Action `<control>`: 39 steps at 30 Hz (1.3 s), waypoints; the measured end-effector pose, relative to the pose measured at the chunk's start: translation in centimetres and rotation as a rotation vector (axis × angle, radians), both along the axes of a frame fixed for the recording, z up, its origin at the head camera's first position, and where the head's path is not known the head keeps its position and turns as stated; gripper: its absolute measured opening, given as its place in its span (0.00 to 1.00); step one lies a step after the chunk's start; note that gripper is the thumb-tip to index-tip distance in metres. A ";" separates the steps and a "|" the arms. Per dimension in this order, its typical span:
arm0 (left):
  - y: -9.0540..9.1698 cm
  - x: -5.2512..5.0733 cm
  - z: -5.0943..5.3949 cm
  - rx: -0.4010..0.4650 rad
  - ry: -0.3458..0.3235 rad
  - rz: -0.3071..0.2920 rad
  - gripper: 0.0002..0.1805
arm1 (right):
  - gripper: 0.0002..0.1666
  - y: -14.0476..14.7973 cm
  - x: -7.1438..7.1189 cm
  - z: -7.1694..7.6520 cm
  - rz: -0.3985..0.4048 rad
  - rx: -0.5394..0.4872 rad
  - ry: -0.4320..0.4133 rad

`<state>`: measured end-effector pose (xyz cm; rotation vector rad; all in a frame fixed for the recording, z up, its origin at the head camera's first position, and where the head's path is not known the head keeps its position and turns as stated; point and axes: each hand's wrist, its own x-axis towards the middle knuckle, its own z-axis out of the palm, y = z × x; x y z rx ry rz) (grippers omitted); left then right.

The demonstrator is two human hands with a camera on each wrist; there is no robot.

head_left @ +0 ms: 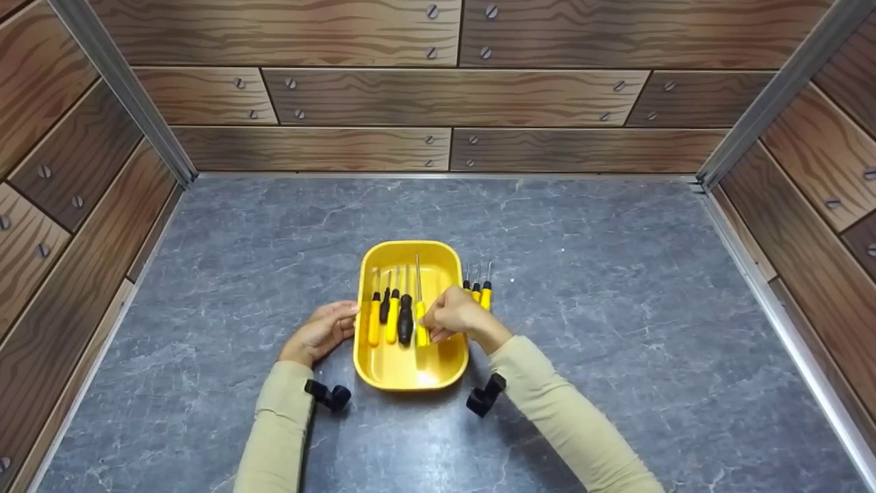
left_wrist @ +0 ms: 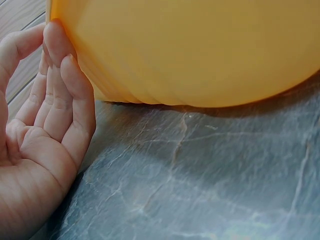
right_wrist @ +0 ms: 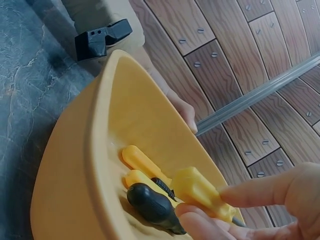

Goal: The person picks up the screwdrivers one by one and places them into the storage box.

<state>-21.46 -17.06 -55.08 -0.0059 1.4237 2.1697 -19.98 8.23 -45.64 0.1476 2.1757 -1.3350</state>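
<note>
A yellow oblong tray [head_left: 410, 378] stands on the tabletop. My left hand [head_left: 320, 334] is at its left side, thumb and fingertips holding the rim in the left wrist view. Inside the tray my right hand [head_left: 455, 313] pinches the yellow handle of a screwdriver [head_left: 421, 329] between thumb and fingers; its shaft points away from me. Left of it lie a black-handled screwdriver [head_left: 405, 322], a yellow-handled screwdriver [head_left: 392, 322], a small black screwdriver [head_left: 384, 308] and an orange-yellow screwdriver [head_left: 374, 322], roughly parallel.
Just outside the tray's right side lie 3 yellow-and-black screwdrivers [head_left: 486, 293], partly hidden by the right hand. The grey marbled tabletop [head_left: 616, 308] is bounded by wood-patterned walls [head_left: 452, 99] at back and sides. Black camera mounts [head_left: 486, 395] stick out from the wrists.
</note>
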 end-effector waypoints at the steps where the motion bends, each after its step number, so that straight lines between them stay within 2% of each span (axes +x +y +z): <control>1: 0.0 0.0 0.0 0.001 0.000 -0.001 0.09 | 0.06 -0.1 0.0 -0.1 0.005 -0.001 0.002; 11: 0.2 0.1 0.2 0.005 -0.009 0.005 0.10 | 0.05 -0.6 -0.1 -0.5 0.026 0.009 0.014; 23: 0.1 -0.1 0.1 -0.002 -0.016 0.004 0.10 | 0.06 -1.5 -0.3 -0.6 0.009 0.106 0.014; 31: 0.0 0.0 0.1 -0.002 -0.011 0.004 0.09 | 0.12 -2.4 -0.8 -1.1 0.009 0.219 0.020; 39: 0.0 0.0 0.1 0.004 -0.002 0.006 0.10 | 0.05 -2.8 -1.1 -1.5 0.027 0.352 0.046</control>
